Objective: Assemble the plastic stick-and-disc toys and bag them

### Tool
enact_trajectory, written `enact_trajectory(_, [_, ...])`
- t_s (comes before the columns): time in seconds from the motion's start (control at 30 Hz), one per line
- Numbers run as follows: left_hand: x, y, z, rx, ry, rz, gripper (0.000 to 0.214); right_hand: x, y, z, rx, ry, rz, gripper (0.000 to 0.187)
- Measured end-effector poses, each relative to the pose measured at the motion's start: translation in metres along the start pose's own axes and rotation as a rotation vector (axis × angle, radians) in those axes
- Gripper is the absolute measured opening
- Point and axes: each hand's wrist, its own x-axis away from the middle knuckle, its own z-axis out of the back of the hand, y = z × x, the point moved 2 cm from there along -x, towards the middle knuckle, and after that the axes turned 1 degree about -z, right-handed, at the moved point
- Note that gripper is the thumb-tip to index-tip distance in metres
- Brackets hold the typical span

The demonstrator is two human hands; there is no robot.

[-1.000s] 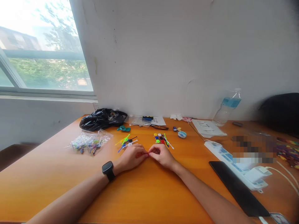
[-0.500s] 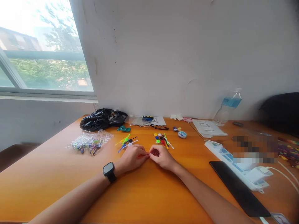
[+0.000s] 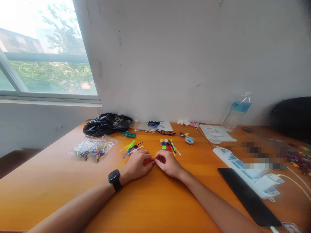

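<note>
L hand (image 3: 138,164) & R hand (image 3: 169,163) pinching tiny red piece (image 3: 153,160).

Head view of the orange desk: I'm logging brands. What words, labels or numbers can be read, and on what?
Nothing can be read.
Blue label on the clear plastic water bottle: blurred.
White printed paper sheet: print too small.
White power strip with blue markings: too small.
Black wristwatch: screen dark.
Small red piece pinched by left hand and right hand: no print shows.

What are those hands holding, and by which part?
A small red piece, pinched between fingertips of left hand and right hand; the part is too small to tell.
</note>
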Motion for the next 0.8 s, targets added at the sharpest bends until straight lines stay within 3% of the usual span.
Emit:
enact_trajectory(0.13, [0.003,0.000,0.004,0.042,0.078,0.038,0.018,0.001,-0.005,0.008,0.044,0.119,-0.032,0.021])
enact_trajectory(0.27, [0.007,0.001,0.015,0.075,0.233,0.063,0.025,-0.002,-0.004,0.020,-0.097,0.190,-0.231,0.047])
enact_trajectory(0.37, [0.009,-0.001,0.019,0.088,0.282,0.091,0.027,-0.004,-0.003,0.028,-0.187,0.233,-0.265,0.055])
enact_trajectory(0.57, [0.008,-0.007,0.018,0.078,0.273,0.102,0.026,-0.003,-0.003,0.027,-0.190,0.259,-0.128,0.043])
enact_trajectory(0.8, [0.005,-0.012,0.035,-0.030,0.342,0.167,0.028,-0.005,0.002,0.026,-0.060,0.199,0.031,0.054])
